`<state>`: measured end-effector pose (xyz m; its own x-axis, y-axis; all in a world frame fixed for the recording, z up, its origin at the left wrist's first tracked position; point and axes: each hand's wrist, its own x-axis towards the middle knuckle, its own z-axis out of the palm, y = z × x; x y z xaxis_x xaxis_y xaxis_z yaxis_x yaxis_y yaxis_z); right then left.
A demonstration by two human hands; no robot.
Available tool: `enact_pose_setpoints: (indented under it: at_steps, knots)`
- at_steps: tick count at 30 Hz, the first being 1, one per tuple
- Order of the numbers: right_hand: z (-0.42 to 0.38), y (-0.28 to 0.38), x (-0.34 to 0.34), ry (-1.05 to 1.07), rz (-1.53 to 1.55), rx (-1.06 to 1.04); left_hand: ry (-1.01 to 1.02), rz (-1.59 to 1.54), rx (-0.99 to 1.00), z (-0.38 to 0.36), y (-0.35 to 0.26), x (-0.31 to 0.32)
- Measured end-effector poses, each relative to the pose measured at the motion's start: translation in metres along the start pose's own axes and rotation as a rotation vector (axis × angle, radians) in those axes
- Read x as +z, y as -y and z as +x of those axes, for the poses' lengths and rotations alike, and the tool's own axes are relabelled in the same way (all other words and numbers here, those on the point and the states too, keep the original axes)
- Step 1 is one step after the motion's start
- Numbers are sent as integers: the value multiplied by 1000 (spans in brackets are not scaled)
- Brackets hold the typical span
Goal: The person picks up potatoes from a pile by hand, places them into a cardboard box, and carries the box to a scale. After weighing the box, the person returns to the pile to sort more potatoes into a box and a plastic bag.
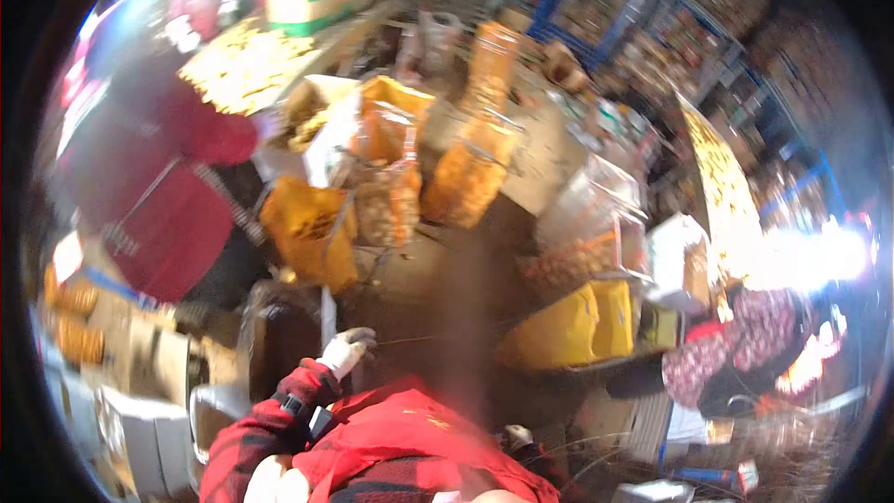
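Observation:
My left hand, in a pale glove, hangs in front of my red apron with its fingers loosely out and nothing visible in it. Nearest to it on the left stands a dark-lined open container. Low in front of my body is my right hand, mostly hidden by the apron and blurred, so its fingers cannot be made out. Ahead on the floor are a yellow crate and several orange bags of produce. A yellow bin lies to the right.
A person in a dark red top bends at the left, by a table heaped with yellowish produce. At the right sits another person in patterned clothing. White boxes stand lower left. Blue-framed racks line the back.

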<state>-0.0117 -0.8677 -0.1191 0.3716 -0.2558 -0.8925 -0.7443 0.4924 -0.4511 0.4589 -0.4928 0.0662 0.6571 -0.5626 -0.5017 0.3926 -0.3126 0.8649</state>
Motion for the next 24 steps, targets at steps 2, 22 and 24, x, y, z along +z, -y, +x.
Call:
enact_pose_setpoints:
  at_steps: [2, 22, 24]
  knots:
    - [-27, 46, -3, -83, -1014, -207, 45, -53, 44, 53, -31, 6]
    - [156, 621, -125, -590, -773, -805, 328, 136, 13, 638, -312, 285]
    - [157, 648, -146, -607, -507, -731, 315, 281, 24, 675, -333, 298]
